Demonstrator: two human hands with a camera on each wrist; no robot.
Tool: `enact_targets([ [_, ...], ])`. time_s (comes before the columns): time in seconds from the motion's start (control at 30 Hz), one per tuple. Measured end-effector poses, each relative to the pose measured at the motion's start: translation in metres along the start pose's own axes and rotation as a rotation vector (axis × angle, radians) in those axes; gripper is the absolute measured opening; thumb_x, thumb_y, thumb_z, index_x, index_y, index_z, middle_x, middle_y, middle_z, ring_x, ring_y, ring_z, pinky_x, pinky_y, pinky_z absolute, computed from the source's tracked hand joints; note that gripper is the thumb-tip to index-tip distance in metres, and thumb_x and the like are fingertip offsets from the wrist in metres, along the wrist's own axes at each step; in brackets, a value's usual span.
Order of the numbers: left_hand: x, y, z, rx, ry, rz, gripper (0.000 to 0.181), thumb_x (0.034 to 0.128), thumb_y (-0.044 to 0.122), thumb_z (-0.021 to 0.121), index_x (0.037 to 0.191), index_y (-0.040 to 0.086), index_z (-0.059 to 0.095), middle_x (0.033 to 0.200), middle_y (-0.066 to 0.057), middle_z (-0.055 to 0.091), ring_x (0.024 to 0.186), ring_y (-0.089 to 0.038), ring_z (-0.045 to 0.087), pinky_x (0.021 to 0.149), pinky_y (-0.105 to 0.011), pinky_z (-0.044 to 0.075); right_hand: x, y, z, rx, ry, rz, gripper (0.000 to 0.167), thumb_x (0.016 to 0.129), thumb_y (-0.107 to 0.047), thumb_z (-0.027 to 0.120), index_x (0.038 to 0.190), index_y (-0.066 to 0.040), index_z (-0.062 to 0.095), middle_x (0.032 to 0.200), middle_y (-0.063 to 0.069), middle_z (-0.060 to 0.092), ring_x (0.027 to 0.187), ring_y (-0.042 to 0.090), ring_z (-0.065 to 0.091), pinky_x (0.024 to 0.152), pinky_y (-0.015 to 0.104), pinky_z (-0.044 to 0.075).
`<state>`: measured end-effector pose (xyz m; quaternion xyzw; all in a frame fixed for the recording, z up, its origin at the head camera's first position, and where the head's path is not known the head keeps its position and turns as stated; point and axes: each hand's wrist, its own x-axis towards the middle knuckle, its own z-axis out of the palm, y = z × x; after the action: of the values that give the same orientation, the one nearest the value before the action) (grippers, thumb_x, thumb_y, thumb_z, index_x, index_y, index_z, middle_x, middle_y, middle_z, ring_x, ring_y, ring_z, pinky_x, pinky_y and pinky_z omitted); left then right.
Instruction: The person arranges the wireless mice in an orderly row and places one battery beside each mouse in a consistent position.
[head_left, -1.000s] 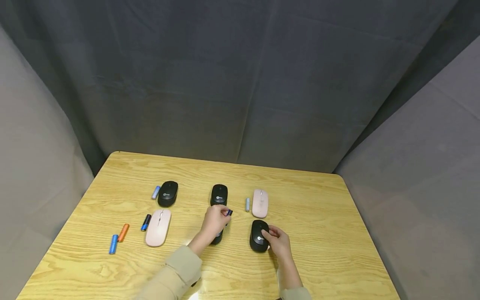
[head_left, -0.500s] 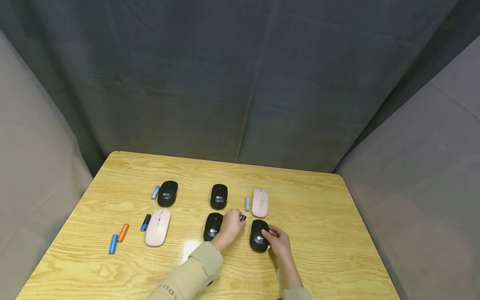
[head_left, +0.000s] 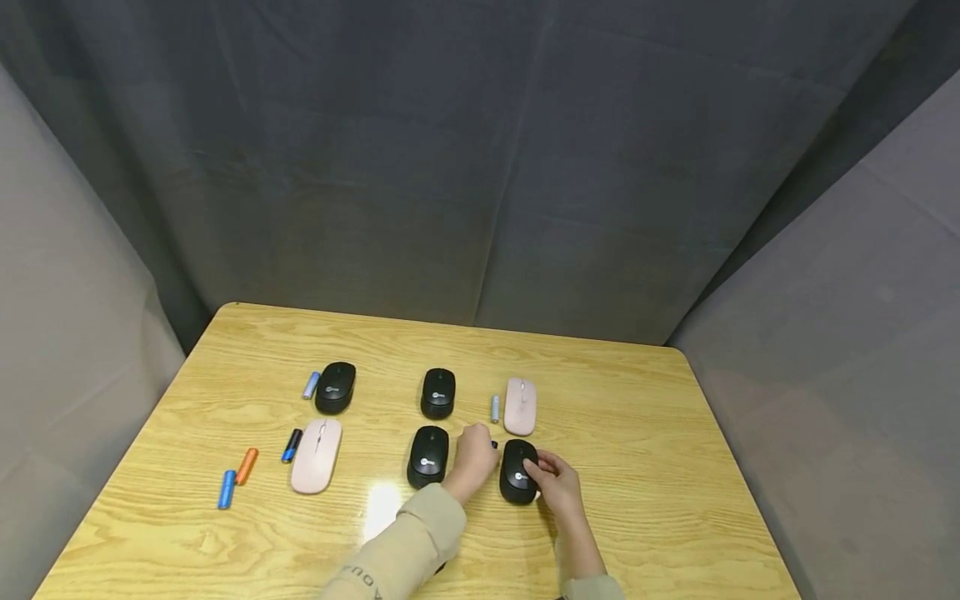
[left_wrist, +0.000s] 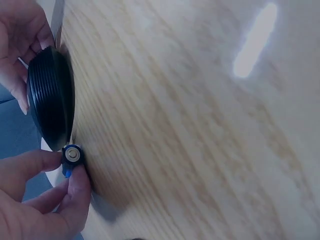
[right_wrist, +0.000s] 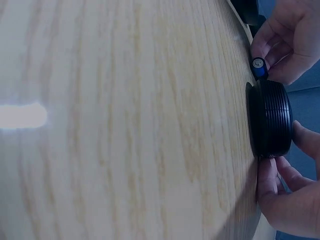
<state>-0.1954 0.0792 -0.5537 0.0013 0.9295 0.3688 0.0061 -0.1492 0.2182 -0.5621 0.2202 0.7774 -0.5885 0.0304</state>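
Note:
My left hand (head_left: 475,457) pinches a dark blue battery (left_wrist: 73,154) between thumb and fingers, low over the table just left of a black computer mouse (head_left: 518,472). One metal end of the battery faces the left wrist camera; in the head view the hand covers most of it. My right hand (head_left: 557,483) holds that mouse by its right side, the thumb on its top and fingers at its edge. The mouse sits on the table, its ribbed side (right_wrist: 277,117) showing in the right wrist view. Left of my left hand lies another black mouse (head_left: 428,456).
Further back are a black mouse (head_left: 438,392), a pale blue battery (head_left: 495,409) and a pink mouse (head_left: 521,406). Leftward lie another black mouse (head_left: 335,387), a larger pink mouse (head_left: 316,456), an orange battery (head_left: 247,466) and a blue battery (head_left: 227,489). Curtains surround the wooden table (head_left: 645,467).
My left hand has moved right with the battery, from over the middle black mouse to beside the mouse in my right hand. The right hand has stayed in place.

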Motion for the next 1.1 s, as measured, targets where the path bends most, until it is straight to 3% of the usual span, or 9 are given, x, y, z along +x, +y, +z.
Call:
enact_targets([
  [0.4, -0.0042, 0.0023, 0.0032, -0.122, -0.015, -0.051, 0.03, 0.0632, 0.0, 0.069, 0.051, 0.01, 0.043, 0.048, 0.002, 0.042, 0.044, -0.013, 0.038, 0.039, -0.024, 0.031, -0.0039, -0.0009, -0.0027, 0.01, -0.003, -0.035, 0.046, 0.081, -0.023, 0.069, 0.115, 0.005, 0.057, 0.096, 0.013, 0.056, 0.083, 0.018, 0.055, 0.066, 0.024, 0.05],
  [0.93, -0.0058, 0.0009, 0.0013, -0.147, -0.015, -0.055, 0.033, 0.065, 0.002, 0.069, 0.051, 0.011, 0.04, 0.048, 0.003, 0.04, 0.044, -0.013, 0.039, 0.038, -0.024, 0.031, -0.0007, -0.0003, -0.0006, -0.003, -0.001, -0.011, 0.046, 0.083, -0.018, 0.066, 0.119, 0.007, 0.054, 0.099, 0.013, 0.054, 0.084, 0.017, 0.053, 0.07, 0.026, 0.051],
  [1.1, -0.0067, 0.0014, -0.0027, -0.153, -0.023, -0.026, 0.034, 0.0679, 0.002, 0.067, 0.051, 0.011, 0.039, 0.047, 0.003, 0.036, 0.043, -0.013, 0.037, 0.037, -0.024, 0.029, -0.0003, 0.0011, -0.0009, -0.013, -0.009, -0.007, 0.046, 0.084, -0.02, 0.066, 0.119, 0.007, 0.053, 0.101, 0.014, 0.054, 0.085, 0.017, 0.054, 0.069, 0.026, 0.051],
])
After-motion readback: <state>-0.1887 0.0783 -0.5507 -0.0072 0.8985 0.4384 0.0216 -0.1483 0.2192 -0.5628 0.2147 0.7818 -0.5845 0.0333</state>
